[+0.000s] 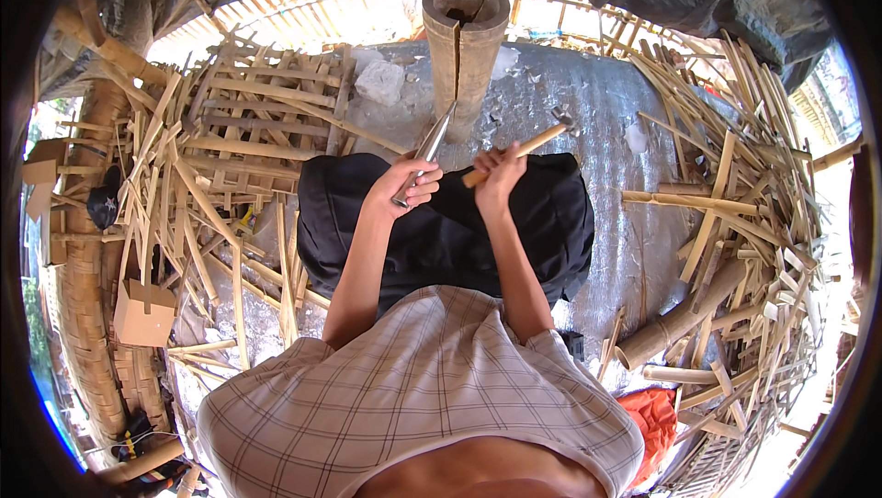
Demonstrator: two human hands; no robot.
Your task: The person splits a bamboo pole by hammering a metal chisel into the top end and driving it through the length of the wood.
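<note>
The fingers of the left hand grasp a tapered metal spike pointing to one o'clock near a split bamboo culm; those of the right hand grasp a wooden-handled hammer.

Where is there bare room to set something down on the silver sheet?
Between the black cloth and the right slat pile, the sheet is mostly bare. Right of the upright tube, chips litter it. Crowded: that pile and the left slats.
</note>
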